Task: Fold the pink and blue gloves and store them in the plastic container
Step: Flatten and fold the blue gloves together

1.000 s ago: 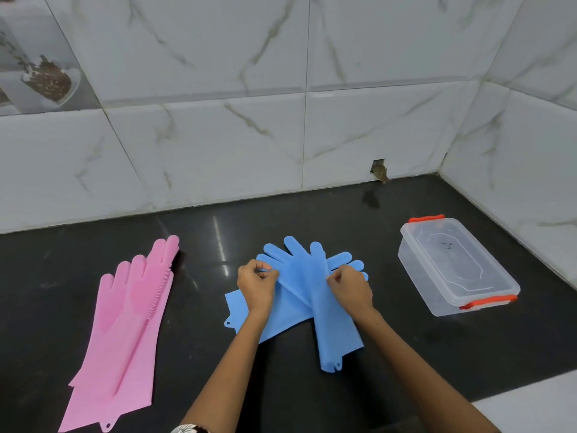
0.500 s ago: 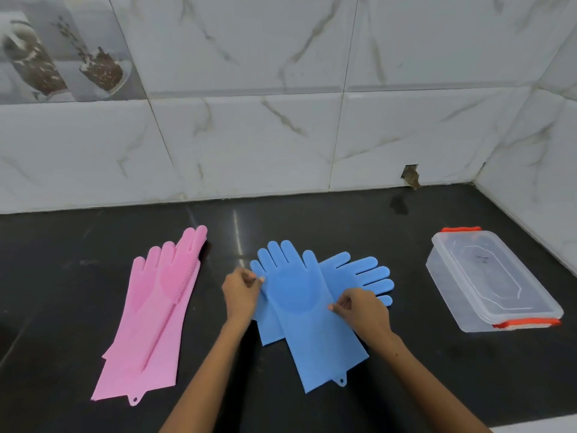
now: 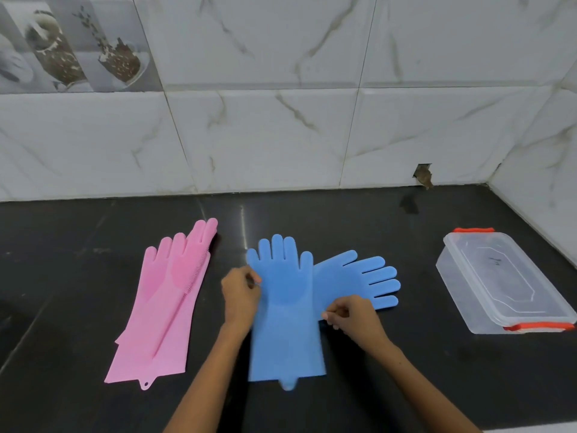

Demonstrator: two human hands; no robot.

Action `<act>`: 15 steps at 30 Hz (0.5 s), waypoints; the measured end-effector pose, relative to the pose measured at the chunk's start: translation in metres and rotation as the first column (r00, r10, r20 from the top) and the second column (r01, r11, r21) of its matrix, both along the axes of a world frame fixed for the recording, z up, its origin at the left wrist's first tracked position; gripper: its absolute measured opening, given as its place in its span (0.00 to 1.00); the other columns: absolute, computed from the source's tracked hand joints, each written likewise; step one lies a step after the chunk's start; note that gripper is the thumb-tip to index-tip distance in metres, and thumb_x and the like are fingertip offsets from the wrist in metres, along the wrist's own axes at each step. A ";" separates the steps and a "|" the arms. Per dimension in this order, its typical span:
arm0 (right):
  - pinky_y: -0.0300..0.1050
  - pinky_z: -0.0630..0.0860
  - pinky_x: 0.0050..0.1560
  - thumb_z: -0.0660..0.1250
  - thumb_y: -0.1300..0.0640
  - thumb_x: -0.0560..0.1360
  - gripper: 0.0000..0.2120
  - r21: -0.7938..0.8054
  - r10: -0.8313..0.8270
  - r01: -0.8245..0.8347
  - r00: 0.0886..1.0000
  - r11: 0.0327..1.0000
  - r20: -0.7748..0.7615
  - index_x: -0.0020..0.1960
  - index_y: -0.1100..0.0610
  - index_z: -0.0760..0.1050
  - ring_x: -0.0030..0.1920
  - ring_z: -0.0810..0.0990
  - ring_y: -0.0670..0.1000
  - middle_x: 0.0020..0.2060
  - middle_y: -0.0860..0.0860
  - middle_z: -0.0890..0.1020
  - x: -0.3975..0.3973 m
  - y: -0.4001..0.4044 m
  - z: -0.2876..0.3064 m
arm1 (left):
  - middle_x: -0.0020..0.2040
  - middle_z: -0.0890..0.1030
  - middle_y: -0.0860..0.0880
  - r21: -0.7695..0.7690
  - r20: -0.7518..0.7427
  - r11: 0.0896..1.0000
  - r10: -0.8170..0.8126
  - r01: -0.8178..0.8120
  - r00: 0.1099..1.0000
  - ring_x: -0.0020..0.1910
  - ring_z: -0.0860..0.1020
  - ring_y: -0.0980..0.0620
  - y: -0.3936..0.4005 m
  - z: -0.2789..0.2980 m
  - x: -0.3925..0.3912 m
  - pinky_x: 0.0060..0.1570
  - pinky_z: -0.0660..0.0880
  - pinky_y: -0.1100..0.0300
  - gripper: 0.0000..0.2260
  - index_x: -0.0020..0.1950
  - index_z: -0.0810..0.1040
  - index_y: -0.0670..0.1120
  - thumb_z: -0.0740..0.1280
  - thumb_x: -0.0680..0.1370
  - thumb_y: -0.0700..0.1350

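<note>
Both hands, left (image 3: 240, 296) and right (image 3: 356, 317), pinch the upper blue glove (image 3: 285, 314) by its edges; pink gloves (image 3: 165, 304) lie left on the counter (image 3: 406, 385), lidded plastic container (image 3: 505, 282) right.

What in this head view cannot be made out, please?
- Lower blue silicone glove: cuff hidden under the upper blue silicone glove.
- Clear plastic container: lid marking too small to read.
- Left hand, right hand: fingertips curl at the upper glove's edges; grip unclear.

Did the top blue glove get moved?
Yes. The top blue glove turned straighter: its cuff swung toward the pink gloves, away from the plastic container.
</note>
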State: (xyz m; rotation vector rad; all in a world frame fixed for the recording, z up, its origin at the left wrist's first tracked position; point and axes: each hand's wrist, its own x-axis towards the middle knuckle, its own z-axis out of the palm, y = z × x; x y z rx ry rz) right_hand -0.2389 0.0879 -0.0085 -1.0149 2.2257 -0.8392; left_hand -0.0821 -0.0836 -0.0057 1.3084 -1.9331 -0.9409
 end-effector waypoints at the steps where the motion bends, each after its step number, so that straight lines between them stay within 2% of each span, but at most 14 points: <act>1: 0.41 0.79 0.41 0.72 0.52 0.71 0.04 -0.012 0.001 -0.002 0.994 1.000 -0.111 0.39 0.52 0.80 0.36 0.80 0.43 0.35 0.46 0.83 0.001 -0.001 -0.002 | 0.40 0.80 0.41 -0.033 0.023 0.999 0.027 -0.026 0.999 0.38 0.79 0.44 -0.006 0.001 0.007 0.38 0.70 0.62 0.12 0.37 0.79 0.39 0.62 0.67 0.24; 3: 0.39 0.76 0.43 0.71 0.51 0.72 0.06 -0.042 -0.037 0.024 0.942 0.999 -0.332 0.46 0.52 0.80 0.42 0.78 0.43 0.43 0.46 0.82 -0.001 0.000 -0.003 | 0.51 0.79 0.38 -0.105 0.108 0.992 0.075 -0.063 0.991 0.48 0.78 0.43 -0.009 -0.001 0.016 0.45 0.73 0.59 0.11 0.46 0.79 0.38 0.62 0.71 0.26; 4: 0.40 0.75 0.44 0.70 0.50 0.72 0.10 -0.043 -0.038 0.023 0.920 0.999 -0.390 0.51 0.52 0.79 0.46 0.77 0.45 0.47 0.47 0.81 -0.004 0.001 -0.004 | 0.58 0.77 0.37 -0.146 0.163 0.987 0.084 -0.061 0.983 0.56 0.76 0.42 -0.005 -0.004 0.016 0.52 0.74 0.56 0.11 0.52 0.79 0.39 0.63 0.74 0.29; 6: 0.42 0.75 0.49 0.70 0.49 0.72 0.19 0.043 0.071 -0.059 0.907 0.997 -0.415 0.61 0.52 0.76 0.54 0.75 0.48 0.54 0.48 0.78 -0.010 0.001 -0.008 | 0.71 0.69 0.39 -0.165 0.251 0.986 0.009 0.033 0.968 0.69 0.68 0.41 0.010 -0.012 0.008 0.67 0.67 0.50 0.14 0.65 0.74 0.41 0.62 0.79 0.39; 8: 0.42 0.74 0.48 0.70 0.50 0.73 0.22 0.142 0.230 -0.185 0.858 0.972 -0.459 0.65 0.51 0.73 0.57 0.73 0.49 0.57 0.48 0.75 -0.012 -0.002 -0.011 | 0.76 0.60 0.43 -0.109 0.345 0.974 -0.150 0.198 0.927 0.75 0.58 0.44 0.025 -0.025 -0.002 0.74 0.55 0.50 0.20 0.73 0.66 0.46 0.56 0.82 0.49; 9: 0.42 0.74 0.46 0.69 0.52 0.73 0.19 0.139 0.258 -0.217 0.827 0.966 -0.500 0.64 0.51 0.75 0.56 0.73 0.49 0.56 0.48 0.76 -0.012 -0.003 -0.013 | 0.78 0.55 0.45 -0.094 0.399 0.960 -0.207 0.264 0.893 0.77 0.53 0.46 0.030 -0.034 -0.004 0.75 0.50 0.51 0.22 0.75 0.61 0.48 0.53 0.82 0.52; 11: 0.43 0.73 0.38 0.70 0.56 0.73 0.10 0.075 0.242 -0.247 0.767 0.966 -0.594 0.54 0.53 0.81 0.49 0.76 0.51 0.50 0.49 0.79 -0.016 -0.005 -0.012 | 0.79 0.48 0.48 -0.110 0.480 0.938 -0.239 0.328 0.844 0.78 0.46 0.49 0.034 -0.051 -0.003 0.75 0.43 0.53 0.24 0.77 0.53 0.52 0.50 0.82 0.56; 13: 0.44 0.72 0.34 0.70 0.59 0.73 0.04 0.075 0.259 -0.280 0.711 0.957 -0.654 0.46 0.55 0.83 0.43 0.77 0.52 0.44 0.51 0.81 -0.024 -0.006 -0.010 | 0.79 0.46 0.50 -0.157 0.502 0.928 -0.221 0.339 0.836 0.77 0.43 0.51 0.033 -0.062 0.004 0.74 0.41 0.55 0.25 0.77 0.49 0.54 0.50 0.81 0.57; 15: 0.48 0.74 0.34 0.68 0.60 0.74 0.05 0.113 0.317 -0.332 0.662 0.937 -0.679 0.46 0.57 0.82 0.42 0.78 0.53 0.44 0.52 0.81 -0.035 -0.008 -0.007 | 0.79 0.47 0.52 -0.180 0.511 0.921 -0.213 0.346 0.832 0.77 0.43 0.53 0.028 -0.066 0.009 0.73 0.41 0.55 0.26 0.77 0.48 0.56 0.49 0.81 0.58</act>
